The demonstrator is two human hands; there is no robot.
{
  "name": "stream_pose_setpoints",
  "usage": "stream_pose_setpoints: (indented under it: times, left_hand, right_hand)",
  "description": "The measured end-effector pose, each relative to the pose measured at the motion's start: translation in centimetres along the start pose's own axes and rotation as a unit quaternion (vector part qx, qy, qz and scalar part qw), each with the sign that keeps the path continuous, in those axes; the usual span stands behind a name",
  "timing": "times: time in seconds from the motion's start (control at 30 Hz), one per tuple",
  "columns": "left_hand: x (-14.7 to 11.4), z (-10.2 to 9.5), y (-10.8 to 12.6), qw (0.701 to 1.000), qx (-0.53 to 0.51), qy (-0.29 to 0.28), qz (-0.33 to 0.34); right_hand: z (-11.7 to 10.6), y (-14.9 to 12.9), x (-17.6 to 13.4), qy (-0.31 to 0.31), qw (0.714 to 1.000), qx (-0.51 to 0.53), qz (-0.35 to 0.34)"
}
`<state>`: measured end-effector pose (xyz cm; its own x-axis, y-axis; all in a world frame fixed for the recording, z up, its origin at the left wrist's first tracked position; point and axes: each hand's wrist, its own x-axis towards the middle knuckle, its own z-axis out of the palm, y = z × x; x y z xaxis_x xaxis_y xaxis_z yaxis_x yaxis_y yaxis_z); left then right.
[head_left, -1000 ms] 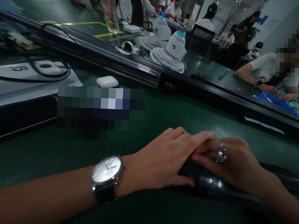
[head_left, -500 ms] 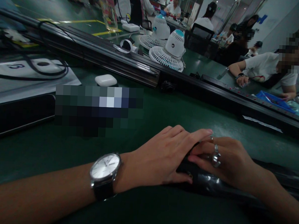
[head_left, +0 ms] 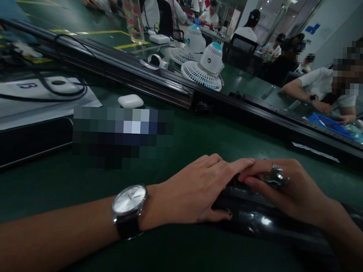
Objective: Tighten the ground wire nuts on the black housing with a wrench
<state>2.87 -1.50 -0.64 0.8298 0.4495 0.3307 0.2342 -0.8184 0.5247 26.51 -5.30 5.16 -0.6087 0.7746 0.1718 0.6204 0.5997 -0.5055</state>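
My left hand (head_left: 194,190), with a watch (head_left: 129,200) on its wrist, lies over the end of a long glossy black part (head_left: 262,221) on the table. Its thumb presses the near side of the part and its fingers reach across the top. In my right hand (head_left: 293,189) is a small metal wrench (head_left: 278,177), pinched between thumb and fingers, its forked end pointing back toward the palm. The wrench's other end is hidden under my fingers, beside the left fingertips. What it touches on the black part cannot be made out.
A dark rail (head_left: 260,115) crosses the green table (head_left: 180,152). Two white fans (head_left: 207,65) stand beyond it. A white case (head_left: 130,101), a black slab (head_left: 27,145), paper and cables lie at left. A person (head_left: 324,90) sits at right by a blue tray (head_left: 329,124).
My right hand has turned and shifted slightly right, swinging the wrench's forked end up and to the right. My left hand stays on the black part.
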Motion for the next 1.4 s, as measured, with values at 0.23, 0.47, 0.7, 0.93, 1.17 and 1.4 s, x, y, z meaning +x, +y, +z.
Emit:
stream_pose_setpoints:
  times: [0.23,0.47,0.7,0.93,1.17,1.4]
  left_hand:
    - [0.0,-0.2,-0.2,1.0,-0.024,0.009,0.016]
    - [0.1,0.1,-0.4,1.0,-0.018,0.006,0.02]
    - [-0.1,0.3,0.0,0.999,0.02,0.019,0.018]
    - [0.0,-0.9,-0.1,0.999,0.015,-0.019,0.02]
    - [0.0,-0.3,-0.4,1.0,-0.013,-0.004,0.023]
    - [-0.1,0.1,0.2,1.0,0.014,0.006,0.013]
  right_hand:
    - [0.5,0.5,0.3,-0.026,0.999,-0.02,0.023]
    - [0.9,1.1,0.2,-0.01,0.999,-0.025,0.03]
    - [1.8,0.3,-0.2,0.094,0.995,-0.033,0.025]
    - [2.4,0.1,-0.1,0.093,0.995,-0.038,0.005]
    - [2.6,0.7,-0.1,0.058,0.998,-0.018,-0.006]
    - [1.7,0.6,0.0,0.01,0.997,-0.039,-0.06]
